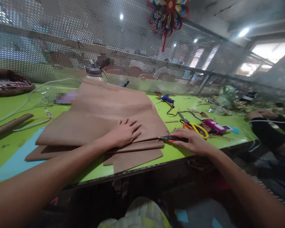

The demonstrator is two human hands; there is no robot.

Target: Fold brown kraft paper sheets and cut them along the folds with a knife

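Observation:
My left hand (127, 132) lies flat, fingers spread, on a large folded sheet of brown paper (109, 104) with a leathery look. In my right hand (192, 141) is a black-and-orange hand tool (169, 138) with a pointed dark tip, like pliers or snips; my fingers cover most of its handles. The tip touches the right end of a fold near the sheet's front edge. More folded brown layers (137, 160) lie underneath, towards the table edge. Just beyond my right hand rest scissors with yellow handles (199, 130).
A blue glue gun (167, 98) with a black cord sits behind the scissors. Farther right are a magenta device (215, 125) and another person's arm (268, 129). A brown roll (11, 126) and light-blue paper (16, 161) lie left on the green table (2, 107). Behind stands perforated metal mesh.

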